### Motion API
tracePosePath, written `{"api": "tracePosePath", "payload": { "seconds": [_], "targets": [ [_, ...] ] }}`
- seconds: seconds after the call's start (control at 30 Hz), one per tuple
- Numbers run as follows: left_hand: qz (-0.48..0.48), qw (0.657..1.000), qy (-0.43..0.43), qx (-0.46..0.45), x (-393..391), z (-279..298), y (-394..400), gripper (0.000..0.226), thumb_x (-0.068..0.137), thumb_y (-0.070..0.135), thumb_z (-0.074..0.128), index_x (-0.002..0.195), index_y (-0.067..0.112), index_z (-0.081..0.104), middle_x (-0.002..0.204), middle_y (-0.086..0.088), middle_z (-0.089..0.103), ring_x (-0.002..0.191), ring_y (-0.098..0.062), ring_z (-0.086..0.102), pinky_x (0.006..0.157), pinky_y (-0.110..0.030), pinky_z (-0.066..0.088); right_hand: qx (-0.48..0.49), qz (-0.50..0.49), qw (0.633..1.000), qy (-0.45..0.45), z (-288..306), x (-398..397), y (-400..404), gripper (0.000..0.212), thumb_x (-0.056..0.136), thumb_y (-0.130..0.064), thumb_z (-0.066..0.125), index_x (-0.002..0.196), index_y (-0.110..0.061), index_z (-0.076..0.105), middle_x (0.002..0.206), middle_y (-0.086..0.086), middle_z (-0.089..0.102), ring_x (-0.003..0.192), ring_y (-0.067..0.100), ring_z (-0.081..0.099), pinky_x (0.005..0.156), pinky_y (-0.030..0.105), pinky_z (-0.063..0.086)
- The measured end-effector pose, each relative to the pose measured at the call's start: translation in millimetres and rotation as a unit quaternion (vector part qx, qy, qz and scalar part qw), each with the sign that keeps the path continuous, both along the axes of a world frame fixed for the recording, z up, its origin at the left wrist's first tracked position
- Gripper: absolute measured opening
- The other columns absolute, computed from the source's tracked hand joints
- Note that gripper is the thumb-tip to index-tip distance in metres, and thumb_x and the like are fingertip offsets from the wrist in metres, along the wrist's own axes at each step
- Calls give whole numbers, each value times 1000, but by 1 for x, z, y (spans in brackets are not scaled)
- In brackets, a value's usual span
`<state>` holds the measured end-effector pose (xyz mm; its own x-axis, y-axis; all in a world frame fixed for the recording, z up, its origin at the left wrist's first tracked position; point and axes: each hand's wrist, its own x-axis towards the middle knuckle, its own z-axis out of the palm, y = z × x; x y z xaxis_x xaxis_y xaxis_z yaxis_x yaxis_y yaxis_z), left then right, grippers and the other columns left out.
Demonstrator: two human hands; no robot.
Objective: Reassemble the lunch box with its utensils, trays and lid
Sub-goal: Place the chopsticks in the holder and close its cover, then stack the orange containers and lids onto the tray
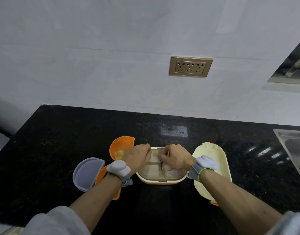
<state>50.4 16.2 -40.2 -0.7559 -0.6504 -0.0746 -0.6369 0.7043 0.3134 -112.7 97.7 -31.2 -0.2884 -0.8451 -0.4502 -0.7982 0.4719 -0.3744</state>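
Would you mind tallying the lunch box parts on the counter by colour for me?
Orange: 2, the tray with food and the tray under the left wrist
Cream: 2, the box base and the big lid
Clear grey: 1, the small lid
Total: 5

Legible text, labels, brands, numbers, signs: none. No marking can be read on the wall socket plate at centre right of the frame, nor on the lunch box at lower centre.
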Motion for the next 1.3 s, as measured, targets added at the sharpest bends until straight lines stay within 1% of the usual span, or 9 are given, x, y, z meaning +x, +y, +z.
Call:
{"api": "tracePosePath", "payload": {
  "seconds": [0.1, 0.27, 0.4, 0.6, 0.77, 1.0, 1.17, 1.23, 1.3],
  "targets": [
    [60, 998, 32, -2, 10, 4, -15, 21, 104, 28, 41, 111, 17, 58, 100, -2, 66, 86, -16, 62, 70, -28, 48, -35, -19, 999, -20, 2, 8, -8, 38, 93, -55, 47, 95, -22, 64, 98, 4, 71, 96, 27, 65, 79, 35, 50],
    [176, 984, 43, -2, 39, 2, -39, 18, 103, 28, 41, 111, 19, 55, 100, -1, 64, 84, -15, 63, 75, -32, 54, -47, -5, 997, -64, 5, 24, -22, 35, 96, -52, 46, 109, -23, 62, 105, 4, 71, 99, 25, 65, 87, 37, 51],
    [219, 976, -16, -8, 61, -6, -52, 24, 101, 29, 47, 122, 19, 51, 113, -1, 59, 93, -13, 61, 78, -29, 54, -43, -1, 996, -80, 3, 35, -31, 34, 96, -50, 47, 110, -23, 63, 104, 5, 71, 89, 23, 67, 86, 37, 54],
    [269, 955, -121, -26, 83, -20, -69, 27, 101, 30, 44, 123, 15, 52, 122, -6, 58, 108, -22, 57, 88, -37, 52, -40, -10, 993, -107, 0, 48, -42, 31, 97, -44, 49, 113, -22, 64, 96, 2, 74, 91, 19, 69, 89, 40, 55],
    [252, 959, -127, 23, 98, -32, -82, 27, 102, 29, 45, 124, 16, 54, 123, -6, 57, 109, -22, 57, 91, -37, 51, -41, -22, 992, -120, -6, 56, -51, 31, 96, -43, 49, 113, -22, 65, 93, 3, 74, 90, 20, 69, 88, 41, 56],
    [234, 960, -149, 45, 91, -39, -86, 35, 101, 43, 44, 116, 15, 56, 99, -3, 67, 89, -19, 65, 78, -35, 56, -37, -30, 989, -143, -9, 73, -64, 28, 97, -37, 51, 111, -20, 67, 89, 2, 74, 79, 16, 69, 85, 38, 58],
    [237, 949, -198, 65, 82, -41, -91, 32, 100, 44, 46, 107, 14, 57, 92, -3, 63, 81, -19, 62, 66, -31, 50, -32, -44, 988, -144, -8, 74, -68, 26, 98, -33, 51, 113, -20, 66, 88, 1, 74, 77, 14, 68, 86, 36, 57],
    [232, 946, -213, 81, 79, -45, -96, 26, 100, 38, 48, 92, 15, 58, 78, -1, 56, 76, -20, 61, 63, -31, 48, -33, -53, 989, -137, -8, 70, -67, 25, 98, -33, 50, 112, -20, 67, 86, 0, 73, 65, 12, 67, 84, 34, 57],
    [236, 942, -218, 99, 78, -45, -101, 25, 100, 31, 48, 85, 14, 58, 75, -2, 55, 75, -22, 61, 59, -31, 46, -31, -59, 989, -132, -8, 67, -66, 24, 98, -33, 49, 109, -21, 67, 78, -3, 73, 53, 11, 65, 78, 30, 58]
  ]
}}
